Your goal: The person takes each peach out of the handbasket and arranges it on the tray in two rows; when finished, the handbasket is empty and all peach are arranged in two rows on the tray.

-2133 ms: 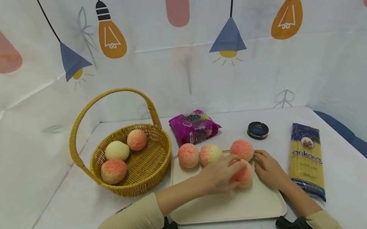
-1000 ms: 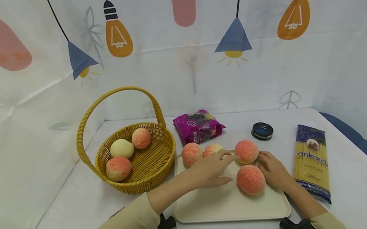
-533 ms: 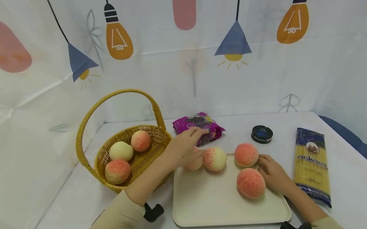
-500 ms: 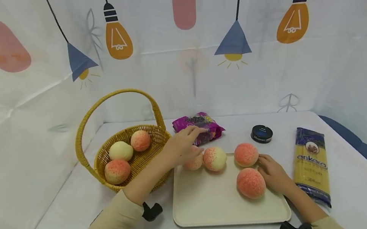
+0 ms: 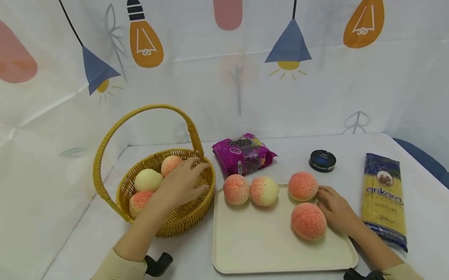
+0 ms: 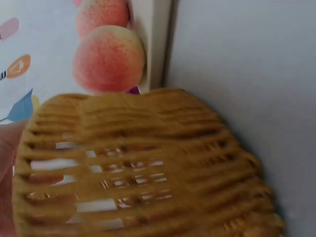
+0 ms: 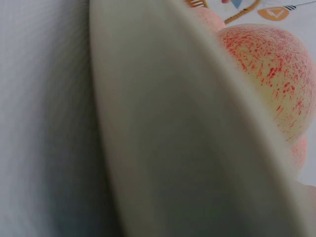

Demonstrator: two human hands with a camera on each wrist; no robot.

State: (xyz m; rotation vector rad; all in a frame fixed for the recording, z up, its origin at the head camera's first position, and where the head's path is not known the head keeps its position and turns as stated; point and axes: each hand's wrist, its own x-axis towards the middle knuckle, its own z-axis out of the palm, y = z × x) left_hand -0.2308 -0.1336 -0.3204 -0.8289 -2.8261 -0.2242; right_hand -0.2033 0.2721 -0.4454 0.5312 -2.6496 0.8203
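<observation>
four peaches (image 5: 308, 221) sit on the cream tray (image 5: 259, 252), three other peaches (image 5: 148, 180) in the wicker basket (image 5: 184, 224). the left hand (image 5: 181, 181) hangs over the basket, fingers loosely spread, with nothing seen in its grasp; the right hand (image 5: 337, 209) lies at the tray's right edge, its grip unclear.

Head cam looks fwd/down; wrist cams sit nr: L basket (image 6: 148, 118), R tray (image 7: 168, 128).

The left hand (image 5: 182, 181) extends forward, fingers spread — the right hand (image 5: 336, 208) angles inward.
</observation>
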